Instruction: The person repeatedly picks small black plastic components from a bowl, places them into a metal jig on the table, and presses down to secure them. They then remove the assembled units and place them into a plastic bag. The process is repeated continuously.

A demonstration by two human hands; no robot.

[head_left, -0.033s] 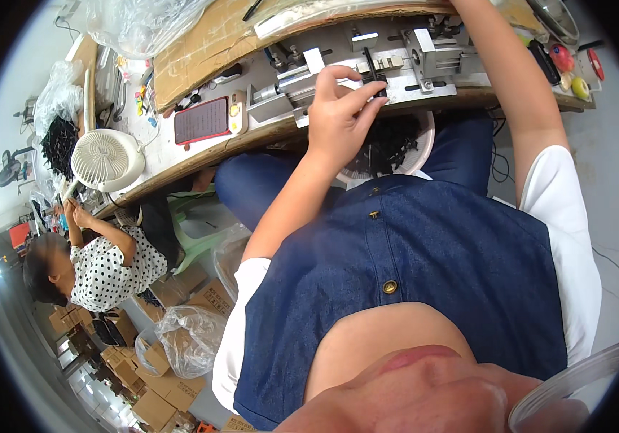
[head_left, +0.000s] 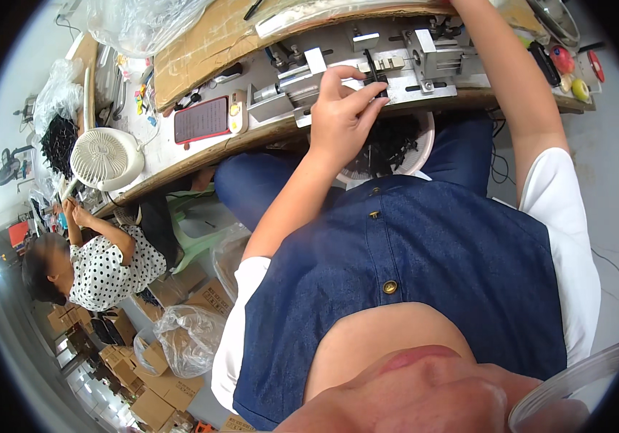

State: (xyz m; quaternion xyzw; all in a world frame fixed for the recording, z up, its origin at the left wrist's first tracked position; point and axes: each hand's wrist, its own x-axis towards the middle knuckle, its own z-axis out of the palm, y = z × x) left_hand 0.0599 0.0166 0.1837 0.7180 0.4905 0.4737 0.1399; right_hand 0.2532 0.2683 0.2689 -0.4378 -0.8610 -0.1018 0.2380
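Observation:
My left hand (head_left: 340,115) is at the metal fixture on the bench, thumb and fingers closed on the near end of a thin black strip (head_left: 371,65). The strip points away from me, beside a small toothed metal block (head_left: 390,63). Left of the hand is a metal clamp block with a cylinder (head_left: 272,101); a second metal block (head_left: 432,58) stands to the right. My right forearm (head_left: 501,65) reaches over the bench past that block, and its hand is cut off by the top edge. Below the bench edge, a pale basket (head_left: 430,141) holds many black strips (head_left: 389,148).
A red-edged phone (head_left: 201,120) and a white fan (head_left: 107,159) are on the bench to the left. Cardboard (head_left: 194,54) and clear plastic (head_left: 140,25) lie behind. Fruit (head_left: 562,59) is at the far right. A co-worker in a dotted top (head_left: 118,267) sits at the left.
My left hand has shifted very slightly to the right, still on the black strip. Nothing else visibly differs.

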